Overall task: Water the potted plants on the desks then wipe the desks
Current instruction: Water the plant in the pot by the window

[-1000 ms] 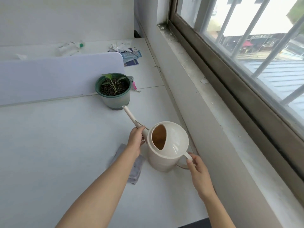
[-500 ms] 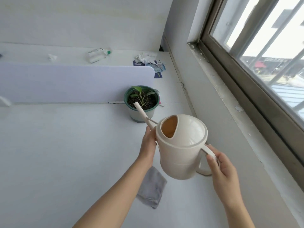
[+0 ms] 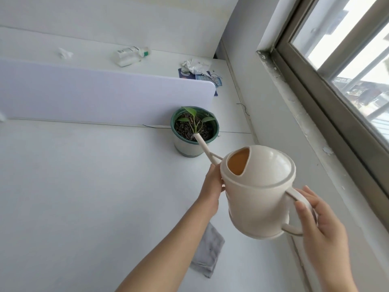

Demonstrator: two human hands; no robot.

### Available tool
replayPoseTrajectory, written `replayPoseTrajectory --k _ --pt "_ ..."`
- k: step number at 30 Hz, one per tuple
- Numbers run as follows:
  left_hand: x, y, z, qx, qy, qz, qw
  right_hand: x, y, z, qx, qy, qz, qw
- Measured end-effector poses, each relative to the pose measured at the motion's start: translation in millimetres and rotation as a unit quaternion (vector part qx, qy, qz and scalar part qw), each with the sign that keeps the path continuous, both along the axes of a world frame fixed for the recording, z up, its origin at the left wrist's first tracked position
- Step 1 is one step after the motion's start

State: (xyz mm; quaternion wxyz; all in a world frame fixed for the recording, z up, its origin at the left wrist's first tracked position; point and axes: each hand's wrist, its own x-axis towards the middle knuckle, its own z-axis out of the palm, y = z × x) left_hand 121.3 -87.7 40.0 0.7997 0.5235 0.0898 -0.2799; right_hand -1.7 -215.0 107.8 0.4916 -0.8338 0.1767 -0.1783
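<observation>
While the cream watering can (image 3: 259, 199) hangs tilted in the air above the white desk (image 3: 73, 186), both hands carry it. The right hand (image 3: 322, 224) comes in from the lower right, wrist low, and holds the looped handle (image 3: 299, 197): the thumb lies along the top of the loop and the fingers (image 3: 313, 194) reach up behind it, fairly straight and close together, pinching the handle between them. The left hand (image 3: 212, 186) reaches forward on a long bare forearm from the bottom of the view, its back towards the camera, and grips the foot of the spout (image 3: 203, 145) where it joins the can's body; its fingertips are hidden behind the can, so I cannot tell how tightly they close.

The spout slants up and away to the left, and its tip sits over the dark soil (image 3: 185, 129) inside the green rim of the potted plant (image 3: 189, 148). That pot stands on the desk just beside the end of a pale divider panel (image 3: 94, 95). A grey cloth (image 3: 208, 253) lies crumpled on the desk under the left forearm. Beyond the divider lie a white bottle (image 3: 130, 54) and some crumpled papers (image 3: 197, 68). A window (image 3: 347, 49) runs along the right.
</observation>
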Motion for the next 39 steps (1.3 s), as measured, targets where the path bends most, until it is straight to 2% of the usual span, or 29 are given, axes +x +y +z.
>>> replayPoseTrajectory --k 7,16,33,39 --pt "6 -9 4 -0.028 0.010 -0.013 0.999 7 4 11 -0.008 -0.019 -0.025 0.999" --pt "23 -14 19 0.011 0.005 -0.047 0.999 13 6 13 -0.019 -0.020 -0.052 0.998" --pt "34 11 10 0.009 -0.014 0.006 1.000 28 23 10 -0.010 0.004 0.005 1.000" --pt "16 11 -2 0.030 -0.011 0.019 0.999 10 13 4 0.040 0.006 0.006 0.999"
